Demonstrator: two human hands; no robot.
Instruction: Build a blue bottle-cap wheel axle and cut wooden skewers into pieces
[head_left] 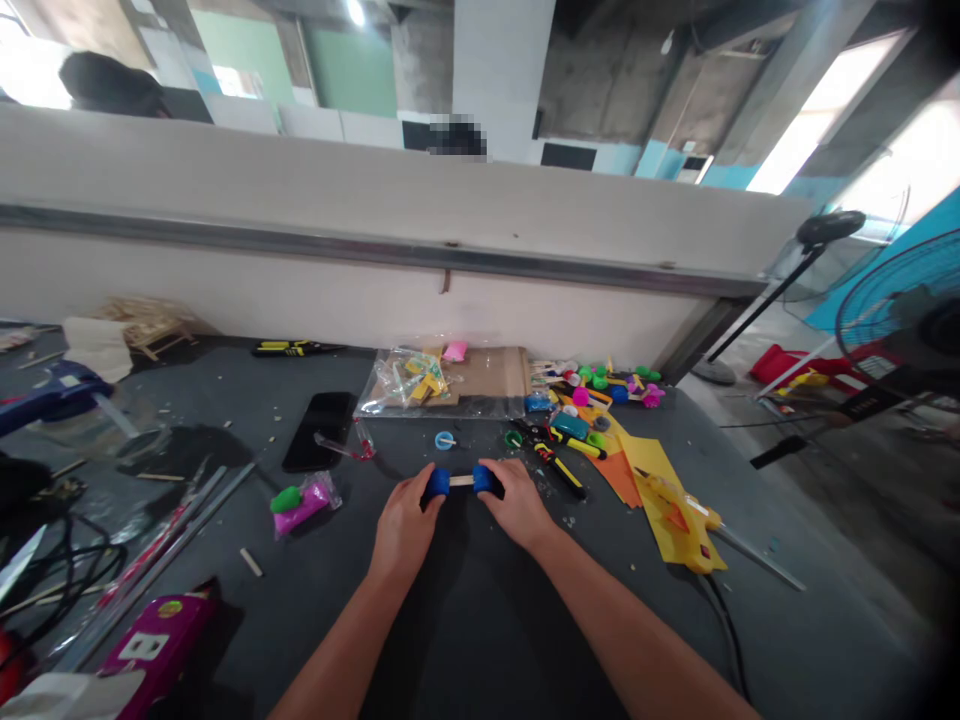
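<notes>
Grip of the left hand [409, 520] is closed around the left blue cap [438, 483], thumb on the near side and fingers beyond it. The right hand [517, 500] pinches the right blue cap [485, 478] in the same way, and a pale wooden stick [461, 481] spans the gap between the two caps, lying nearly level over the dark tabletop [480, 620].

Just beyond the hands sit a light blue cap [445, 441] with a short stick in it and a green cap [513, 439]. Beside the green one lie black-and-yellow pliers [559, 468], slanting toward the right. To the left are a black phone [319, 430] and, nearer the person, a bright purple packet [302, 510] with a green piece [286, 500] on it.

Farther out, a clear bag [487, 405] holding small yellow and white bits rests near the partition [360, 300], with a heap of colorful parts [592, 378] to its right. A yellow glue gun [679, 510] lies on a yellow sheet [656, 470] at the right, next to an orange sheet [621, 478]. At the lower left is a magenta case [161, 640]; a fan [922, 310] stands past the tabletop's right side.
</notes>
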